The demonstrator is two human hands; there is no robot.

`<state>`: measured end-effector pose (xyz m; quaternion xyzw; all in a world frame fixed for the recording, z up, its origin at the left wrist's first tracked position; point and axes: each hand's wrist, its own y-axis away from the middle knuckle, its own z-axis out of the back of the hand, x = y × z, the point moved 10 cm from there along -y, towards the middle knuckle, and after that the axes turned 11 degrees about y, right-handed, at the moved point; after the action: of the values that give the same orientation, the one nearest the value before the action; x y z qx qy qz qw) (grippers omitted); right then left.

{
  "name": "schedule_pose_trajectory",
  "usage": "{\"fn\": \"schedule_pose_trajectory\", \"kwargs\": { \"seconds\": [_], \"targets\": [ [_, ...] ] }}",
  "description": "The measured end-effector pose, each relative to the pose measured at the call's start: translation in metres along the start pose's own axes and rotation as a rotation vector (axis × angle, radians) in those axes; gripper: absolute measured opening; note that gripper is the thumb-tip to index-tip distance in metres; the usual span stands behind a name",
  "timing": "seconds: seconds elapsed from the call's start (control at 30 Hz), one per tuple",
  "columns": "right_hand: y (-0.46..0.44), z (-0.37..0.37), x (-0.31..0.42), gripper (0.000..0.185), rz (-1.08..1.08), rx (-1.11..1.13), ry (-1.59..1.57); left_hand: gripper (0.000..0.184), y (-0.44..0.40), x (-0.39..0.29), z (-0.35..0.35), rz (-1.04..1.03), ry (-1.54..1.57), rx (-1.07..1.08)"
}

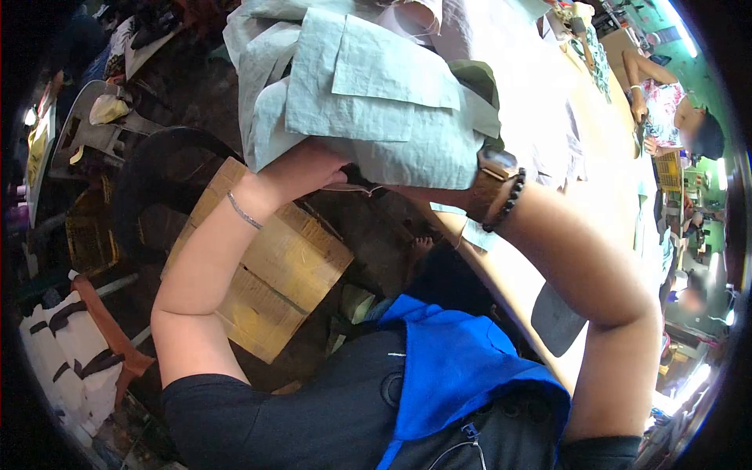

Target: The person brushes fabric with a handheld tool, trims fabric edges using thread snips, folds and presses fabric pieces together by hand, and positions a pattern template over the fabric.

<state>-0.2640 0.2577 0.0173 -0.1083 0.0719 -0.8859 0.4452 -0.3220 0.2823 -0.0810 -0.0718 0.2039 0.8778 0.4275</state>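
Note:
A bundle of pale green cloth (376, 102), with stitched flaps or pocket-like layers, hangs over both hands at the top middle. My left hand (305, 171) reaches under its lower left edge, fingers bent in against the fabric. From the right, my right hand (446, 196), with a watch and dark beads at the wrist, goes beneath the lower right edge; its fingers are mostly hidden by the cloth. A small reddish edge of something shows between the two hands.
A long pale table (501, 270) with more white and green cloth runs along the right. Flattened cardboard (282, 274) lies below my left forearm. A person (666, 110) works across the table. At the left are a chair (94, 125) and piled fabric (70, 352).

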Motion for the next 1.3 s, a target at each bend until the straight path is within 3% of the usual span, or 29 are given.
{"fn": "schedule_pose_trajectory", "kwargs": {
  "seconds": [0.1, 0.2, 0.37, 0.5, 0.6, 0.63, 0.77, 0.83, 0.93, 1.0, 1.07, 1.17, 1.3],
  "targets": [
    [-0.013, -0.008, 0.006, 0.035, 0.009, 0.002, -0.033, 0.076, 0.022, 0.008, 0.038, -0.109, 0.074, -0.78],
    [-0.023, -0.014, 0.007, 0.035, 0.008, -0.001, -0.046, 0.087, 0.017, 0.025, 0.023, -0.038, 0.018, -0.744],
    [-0.034, -0.02, 0.009, 0.036, -0.005, -0.003, -0.078, 0.07, 0.02, 0.041, 0.004, 0.073, 0.13, -0.526],
    [-0.036, -0.022, 0.014, 0.037, -0.019, -0.001, -0.102, 0.066, 0.021, 0.055, -0.032, 0.276, 0.38, -0.209],
    [-0.034, -0.023, 0.018, 0.037, -0.025, 0.001, -0.112, 0.067, 0.028, 0.038, -0.026, 0.395, 0.149, -0.04],
    [-0.033, -0.023, 0.019, 0.037, -0.029, 0.004, -0.119, 0.071, 0.034, 0.023, -0.005, 0.25, -0.03, -0.39],
    [-0.033, -0.027, 0.021, 0.038, -0.029, 0.013, -0.143, 0.074, 0.03, 0.042, -0.028, 0.33, 0.146, -0.195],
    [-0.032, -0.027, 0.022, 0.039, -0.028, 0.015, -0.159, 0.076, 0.03, 0.044, -0.026, 0.335, 0.27, -0.234],
    [-0.032, -0.029, 0.024, 0.039, -0.025, 0.035, -0.193, 0.077, 0.029, 0.039, -0.03, 0.295, 0.174, -0.214],
    [-0.027, -0.026, 0.026, 0.039, -0.016, 0.051, -0.219, 0.074, 0.029, 0.04, -0.04, 0.363, -0.038, -0.081],
    [-0.019, -0.023, 0.026, 0.04, -0.017, 0.074, -0.275, 0.072, 0.027, 0.037, -0.035, 0.35, 0.16, -0.136],
    [-0.008, -0.012, 0.013, 0.04, -0.048, 0.084, -0.429, 0.072, 0.028, 0.005, 0.003, 0.036, 0.628, -0.369],
    [0.01, 0.004, -0.011, 0.041, -0.185, 0.063, -0.781, 0.072, 0.013, -0.014, 0.049, -0.228, 0.654, -0.537]
  ]
}}
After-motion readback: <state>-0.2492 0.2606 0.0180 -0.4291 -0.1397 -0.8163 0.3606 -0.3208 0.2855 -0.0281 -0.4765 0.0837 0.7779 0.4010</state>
